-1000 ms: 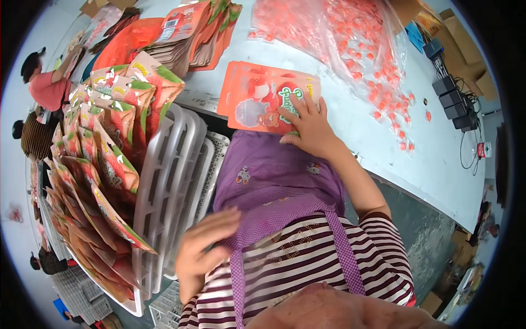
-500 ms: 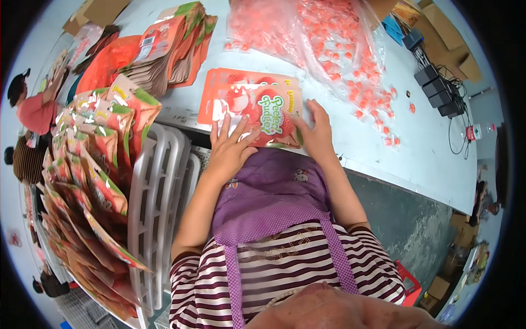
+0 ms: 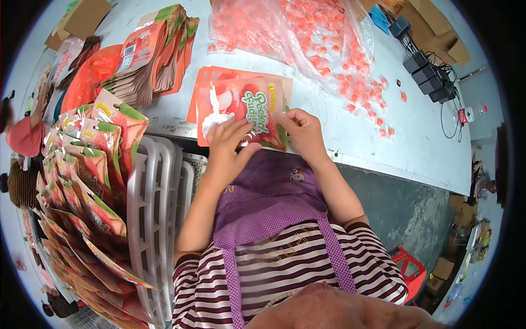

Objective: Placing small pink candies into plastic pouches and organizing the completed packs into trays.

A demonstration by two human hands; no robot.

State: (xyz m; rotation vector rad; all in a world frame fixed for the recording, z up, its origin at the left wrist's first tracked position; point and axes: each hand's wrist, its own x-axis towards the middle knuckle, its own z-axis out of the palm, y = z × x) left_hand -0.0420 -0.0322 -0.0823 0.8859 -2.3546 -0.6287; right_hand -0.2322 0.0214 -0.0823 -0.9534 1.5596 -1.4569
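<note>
Far left, filled pouches [image 3: 82, 181] fanned in white plastic crate [image 3: 156, 219]; our left hand [image 3: 227, 145] flat, fingers spread, pressing red printed stand-up pouch [image 3: 244, 109] on table edge [image 3: 383, 164]; our right hand [image 3: 304, 129] pinches its right rim, fingers closed on film; we judge pouch light, limp, slick; best held by edges; bag of orange candies [image 3: 307, 38] beyond.

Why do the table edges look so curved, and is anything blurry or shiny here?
Head view: the fisheye lens bends the table edge near the rim; corners go black. Light is even and soft. The clear candy bag shows glare. Both hands, left and right, and the pouch look sharp.
</note>
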